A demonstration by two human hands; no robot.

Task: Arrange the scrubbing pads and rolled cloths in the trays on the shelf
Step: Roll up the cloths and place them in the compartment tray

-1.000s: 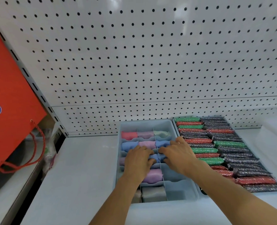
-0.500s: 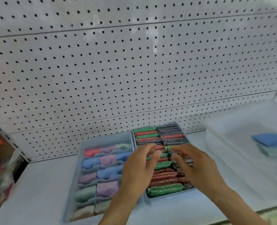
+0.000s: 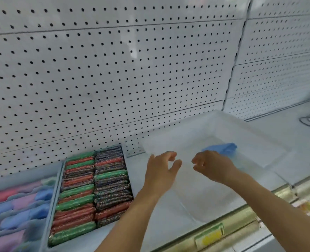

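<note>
Hands [image 3: 186, 167] now over clear bin [image 3: 259, 135], off scrubbing pads [image 3: 94, 190].

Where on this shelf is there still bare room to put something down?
Most room is inside the clear bin, bare apart from a blue cloth near its back. A bare strip of shelf lies between that bin and the scrubbing-pad tray. The pad tray and the rolled-cloth tray look crowded; both hands hover over the bin's near-left part.

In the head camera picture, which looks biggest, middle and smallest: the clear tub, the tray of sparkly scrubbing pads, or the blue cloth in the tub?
1. Clear tub: looks largest.
2. Tray of scrubbing pads: somewhat smaller, though it sits about as near.
3. Blue cloth: by far the smallest, partly hidden behind the right hand.
</note>
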